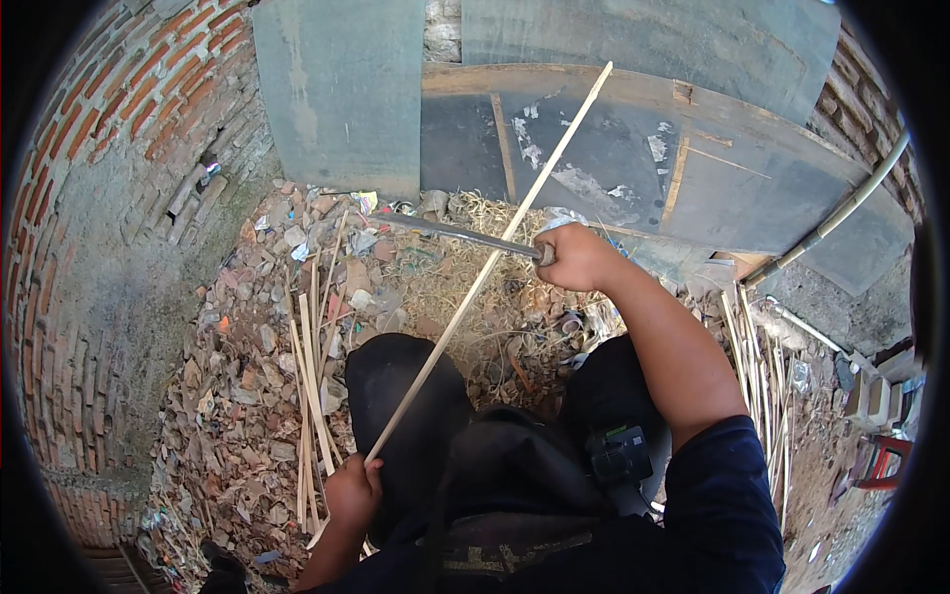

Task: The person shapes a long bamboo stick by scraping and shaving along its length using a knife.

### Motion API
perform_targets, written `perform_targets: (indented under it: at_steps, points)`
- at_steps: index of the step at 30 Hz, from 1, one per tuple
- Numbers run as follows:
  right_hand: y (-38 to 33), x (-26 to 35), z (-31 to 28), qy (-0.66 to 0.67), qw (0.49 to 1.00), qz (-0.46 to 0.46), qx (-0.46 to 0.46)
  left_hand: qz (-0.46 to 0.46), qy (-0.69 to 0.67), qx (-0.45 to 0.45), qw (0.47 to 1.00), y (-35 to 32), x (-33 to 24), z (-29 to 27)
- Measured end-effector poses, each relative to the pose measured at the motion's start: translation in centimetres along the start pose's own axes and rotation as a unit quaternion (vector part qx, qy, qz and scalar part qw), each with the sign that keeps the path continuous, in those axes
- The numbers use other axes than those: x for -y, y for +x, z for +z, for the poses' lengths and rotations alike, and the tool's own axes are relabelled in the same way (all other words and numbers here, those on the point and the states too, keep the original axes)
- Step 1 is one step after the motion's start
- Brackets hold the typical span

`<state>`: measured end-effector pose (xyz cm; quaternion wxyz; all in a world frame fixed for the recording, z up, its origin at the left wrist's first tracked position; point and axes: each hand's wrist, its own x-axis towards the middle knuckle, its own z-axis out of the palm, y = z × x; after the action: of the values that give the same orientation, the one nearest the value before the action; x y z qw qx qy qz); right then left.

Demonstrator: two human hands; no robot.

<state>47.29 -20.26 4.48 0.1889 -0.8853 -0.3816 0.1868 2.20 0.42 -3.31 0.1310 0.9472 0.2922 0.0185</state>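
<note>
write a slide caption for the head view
Over rubble, a long pale strip in the left hand's grip crosses a bladed tool in the right hand's grip.

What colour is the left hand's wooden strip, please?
The wooden strip is pale cream, clearest in the head view.

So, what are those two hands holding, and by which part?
The left fingers hold a long pale strip near its lower end; the right fingers hold a long-bladed metal tool by its handle, mostly hidden in the grip.
</note>
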Motion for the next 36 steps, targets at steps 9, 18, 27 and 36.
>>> perform_targets:
  at_steps: [9, 18, 27, 36]
  points:
    - [-1.3, 2.0, 0.0, -0.135, 0.990, -0.033, 0.011, 0.000, -0.023, 0.023, 0.999, 0.0, 0.2, -1.1]
    - [-1.1, 1.8, 0.0, -0.072, 0.997, 0.009, 0.017, 0.010, -0.014, 0.028, 0.999, -0.1, -0.2, -1.3]
    - [-0.9, 0.8, -0.3, -0.088, 0.996, 0.013, -0.011, 0.045, 0.006, -0.033, 0.998, 0.1, -0.1, -0.2]
    - [-0.3, 0.5, -1.3, -0.089, 0.996, 0.012, -0.012, 0.032, 0.004, -0.029, 0.999, 0.7, -0.6, -0.3]
